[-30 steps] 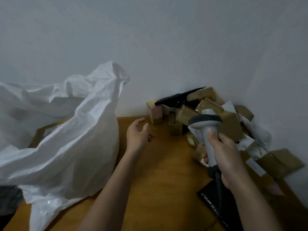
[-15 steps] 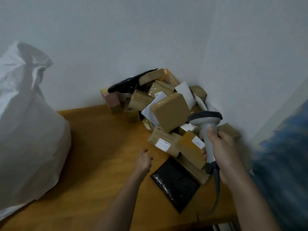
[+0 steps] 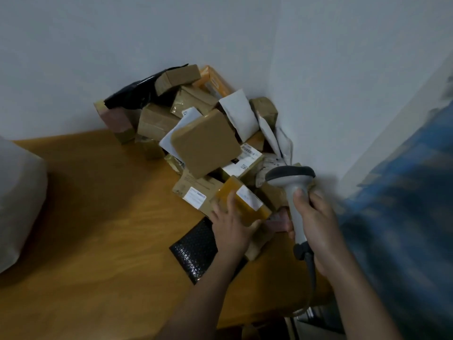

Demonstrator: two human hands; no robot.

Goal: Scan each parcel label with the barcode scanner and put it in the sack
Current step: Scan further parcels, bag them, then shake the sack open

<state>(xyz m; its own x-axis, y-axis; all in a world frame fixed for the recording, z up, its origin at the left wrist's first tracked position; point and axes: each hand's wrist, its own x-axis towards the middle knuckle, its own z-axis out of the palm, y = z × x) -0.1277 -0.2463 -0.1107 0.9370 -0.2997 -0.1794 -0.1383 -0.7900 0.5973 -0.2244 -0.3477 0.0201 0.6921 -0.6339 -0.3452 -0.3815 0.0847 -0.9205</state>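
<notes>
A heap of parcels [image 3: 206, 143], mostly brown boxes with some white and black mailers, fills the table's far right corner against the walls. My left hand [image 3: 230, 227] grips a small brown taped parcel with a white label [image 3: 245, 202] at the heap's near edge, thumb on its top. My right hand [image 3: 316, 222] holds the grey barcode scanner [image 3: 293, 182] upright by its handle, just right of that parcel, head facing the heap. Only an edge of the white sack [image 3: 17, 204] shows at the far left.
A black bubble mailer [image 3: 193, 249] lies flat on the wooden table [image 3: 98, 229] under my left wrist. The scanner's cable [image 3: 310, 278] hangs over the table's right edge. A blurred blue patterned surface [image 3: 404, 217] lies at the right. White walls meet behind the heap.
My view has swung right, pushing the sack almost out of frame. My left hand has reached forward across the table and taken hold of the small labelled parcel. The scanner stays in my right hand.
</notes>
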